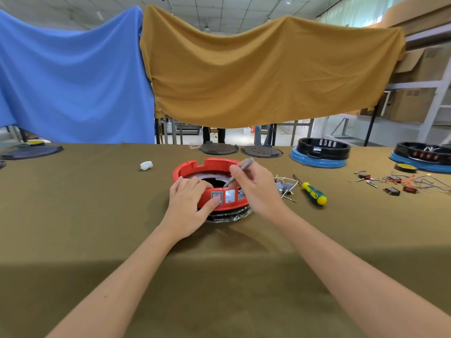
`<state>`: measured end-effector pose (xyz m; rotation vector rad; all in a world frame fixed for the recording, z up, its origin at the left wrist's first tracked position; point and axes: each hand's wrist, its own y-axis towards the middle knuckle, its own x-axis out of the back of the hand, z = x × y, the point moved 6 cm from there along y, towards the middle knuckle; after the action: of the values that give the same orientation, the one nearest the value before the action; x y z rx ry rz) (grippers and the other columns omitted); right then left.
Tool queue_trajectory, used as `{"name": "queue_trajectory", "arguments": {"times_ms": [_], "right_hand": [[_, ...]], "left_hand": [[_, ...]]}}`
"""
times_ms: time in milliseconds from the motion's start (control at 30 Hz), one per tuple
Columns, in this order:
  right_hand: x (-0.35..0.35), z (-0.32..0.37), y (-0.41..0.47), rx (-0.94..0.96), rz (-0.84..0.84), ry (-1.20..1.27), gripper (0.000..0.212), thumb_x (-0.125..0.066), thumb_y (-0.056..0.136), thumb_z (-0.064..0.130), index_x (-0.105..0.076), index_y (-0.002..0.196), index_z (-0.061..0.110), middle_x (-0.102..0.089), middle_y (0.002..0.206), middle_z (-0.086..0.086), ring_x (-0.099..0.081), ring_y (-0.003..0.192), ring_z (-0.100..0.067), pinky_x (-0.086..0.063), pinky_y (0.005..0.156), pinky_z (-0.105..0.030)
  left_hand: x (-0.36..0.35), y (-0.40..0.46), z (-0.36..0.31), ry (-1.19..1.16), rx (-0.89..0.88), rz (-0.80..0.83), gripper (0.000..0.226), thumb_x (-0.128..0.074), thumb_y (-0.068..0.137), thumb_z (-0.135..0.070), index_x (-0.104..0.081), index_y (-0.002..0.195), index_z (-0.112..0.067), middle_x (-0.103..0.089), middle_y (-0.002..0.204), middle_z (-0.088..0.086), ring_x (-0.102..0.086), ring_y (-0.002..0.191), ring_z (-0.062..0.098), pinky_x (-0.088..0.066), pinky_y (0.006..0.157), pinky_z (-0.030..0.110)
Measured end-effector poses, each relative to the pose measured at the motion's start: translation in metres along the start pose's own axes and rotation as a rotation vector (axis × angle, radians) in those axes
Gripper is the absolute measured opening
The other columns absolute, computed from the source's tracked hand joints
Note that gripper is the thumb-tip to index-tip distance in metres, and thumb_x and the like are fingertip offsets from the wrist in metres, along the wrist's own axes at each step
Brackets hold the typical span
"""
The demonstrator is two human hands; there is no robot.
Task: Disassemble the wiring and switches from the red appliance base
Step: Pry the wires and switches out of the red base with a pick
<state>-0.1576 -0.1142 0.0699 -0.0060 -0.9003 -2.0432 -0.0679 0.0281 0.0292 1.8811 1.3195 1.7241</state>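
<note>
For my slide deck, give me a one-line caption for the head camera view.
Left hand steadies red base while right hand works a gray tool inside.

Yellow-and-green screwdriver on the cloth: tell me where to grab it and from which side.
Grip the yellow-and-green screwdriver by its thick handle, coming from above. It lies flat on the olive tablecloth, handle end nearest you, thin shaft pointing away toward loose wires, so the handle is the fattest, clearest part.
</note>
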Motion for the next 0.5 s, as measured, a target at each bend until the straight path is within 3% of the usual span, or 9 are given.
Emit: {"name": "queue_trajectory", "arguments": {"times_ms": [500], "right_hand": [[-0.003,0.011,0.004,0.041,0.072,-0.143,0.019,-0.055,0.101,0.033,-0.062,0.090,0.019,-0.072,0.077,0.003,-0.069,0.071,-0.008,-0.058,0.077,-0.039]], "left_hand": [[-0.001,0.000,0.002,0.000,0.004,0.005,0.052,-0.033,0.088,-0.064,-0.060,0.111,-0.024,-0.048,0.101,-0.017,-0.044,0.109,0.010,-0.020,0.114,0.039]]}}
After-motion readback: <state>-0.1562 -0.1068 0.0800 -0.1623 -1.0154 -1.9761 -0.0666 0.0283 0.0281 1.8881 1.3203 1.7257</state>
